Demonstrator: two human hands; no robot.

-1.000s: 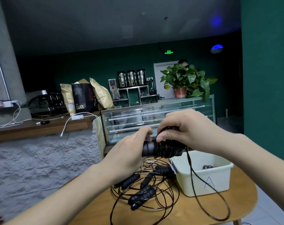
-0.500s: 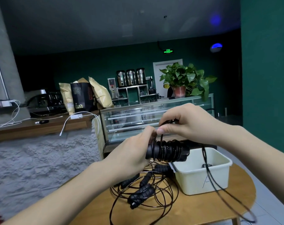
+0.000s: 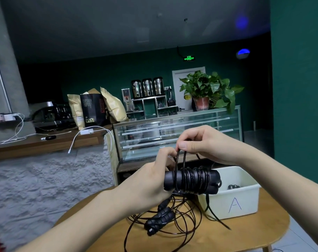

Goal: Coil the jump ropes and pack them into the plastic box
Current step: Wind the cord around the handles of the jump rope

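Two hands on one rope: left hand (image 3: 151, 180) grips handles (image 3: 191, 180), right hand (image 3: 203, 144) pinches cord w/ less slack than 1 s ago; nearly coiled. Plastic box (image 3: 232, 204) at table's (image 3: 245, 233) right edge, loose ropes (image 3: 160, 219) mid-table.

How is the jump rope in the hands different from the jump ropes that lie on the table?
The held jump rope has its cord wound tightly round its handles; the loose jump ropes sprawl in wide loops. The held one is up in the air, gripped by the left hand, the right hand pinching its cord; the others rest on the table. All are black.
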